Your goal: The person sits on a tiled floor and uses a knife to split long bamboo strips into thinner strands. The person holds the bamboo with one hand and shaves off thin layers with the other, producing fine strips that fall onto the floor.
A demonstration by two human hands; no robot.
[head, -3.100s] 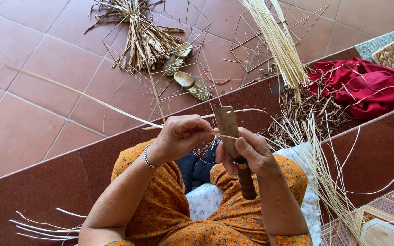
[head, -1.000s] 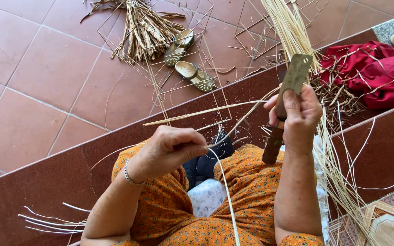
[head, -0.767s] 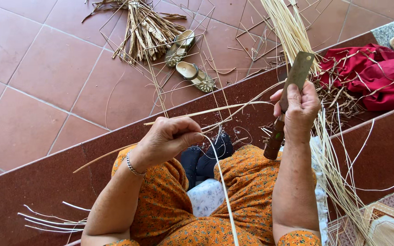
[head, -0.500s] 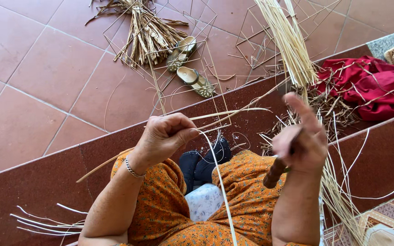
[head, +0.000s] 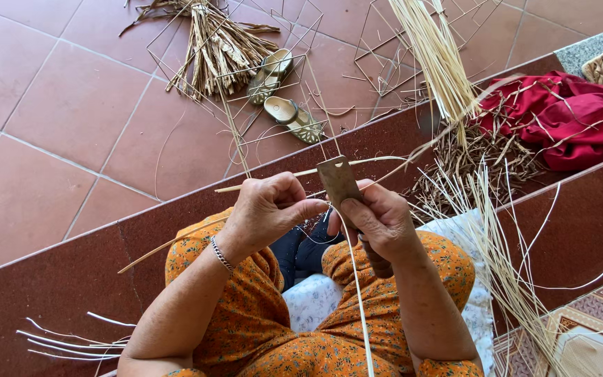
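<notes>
Back from its raised reach half a second ago, the right hand [head: 382,220] has met the left hand [head: 270,209] above the lap, blade upright again.

Head view: the right hand is clenched round the handle of a flat-bladed knife [head: 338,181], thumb pressed on the blade. Just beside it, the left hand pinches a long pale cane strip [head: 273,180] between thumb and fingertips, holding it against the blade; a thinner sliver [head: 357,286] trails down over the orange dress. Near the step's far edge lie a red cloth [head: 567,119] and a bundle of pale reeds [head: 441,59]; a pair of sandals [head: 280,91] rests on the tiled floor [head: 50,119].
</notes>
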